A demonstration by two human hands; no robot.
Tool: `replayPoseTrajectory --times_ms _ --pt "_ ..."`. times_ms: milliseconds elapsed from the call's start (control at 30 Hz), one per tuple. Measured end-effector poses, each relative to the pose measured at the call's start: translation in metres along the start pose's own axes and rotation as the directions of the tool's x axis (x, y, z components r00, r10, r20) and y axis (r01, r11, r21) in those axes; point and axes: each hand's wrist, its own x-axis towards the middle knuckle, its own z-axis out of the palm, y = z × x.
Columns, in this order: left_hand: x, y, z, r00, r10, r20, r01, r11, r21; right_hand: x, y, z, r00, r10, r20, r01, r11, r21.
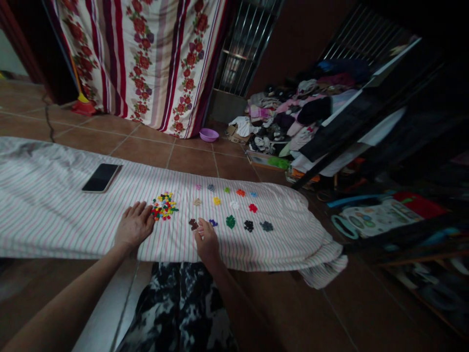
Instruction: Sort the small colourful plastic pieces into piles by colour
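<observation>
My left hand (135, 224) lies flat on the striped cloth, its fingers stretched out at the left edge of a mixed heap of small coloured pieces (164, 206). My right hand (208, 240) is curled with thumb and fingertips close together, between a small brown pile (193, 224) and a blue pile (213, 223) that it partly covers. Anything in its fingers is too small to make out. Single-colour piles stand in rows to the right, among them green (230, 221), black (248, 225), dark grey (266, 226), red (253, 208), white (234, 205), yellow (217, 200) and orange (240, 192).
A phone (101, 177) lies on the striped cloth (66, 215) at the left. Beyond the cloth's far edge, a purple basin (208, 135) stands on the tiled floor near a flowered curtain (157, 63). Heaped clothes (289, 110) fill the back right.
</observation>
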Motion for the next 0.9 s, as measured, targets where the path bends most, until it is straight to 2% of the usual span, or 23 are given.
replayPoseTrajectory --times_ms 133,400,700,900 --pt "0.000 0.002 -0.003 1.000 -0.002 0.005 0.002 0.999 -0.039 0.002 0.001 -0.004 0.999 0.007 -0.046 -0.006 1.000 0.022" --pt "-0.001 0.000 -0.001 1.000 -0.011 0.020 0.012 1.000 -0.021 0.015 -0.009 -0.008 0.996 -0.071 -0.051 0.074 0.995 0.060" --pt "0.000 0.003 0.000 0.997 -0.070 0.009 0.071 0.997 -0.044 0.051 -0.013 0.002 0.984 -0.151 0.094 0.147 0.988 0.042" --pt "0.001 0.004 -0.002 0.996 -0.088 0.011 0.088 0.994 -0.062 0.072 -0.028 0.017 0.946 -0.227 0.233 0.242 0.970 -0.037"
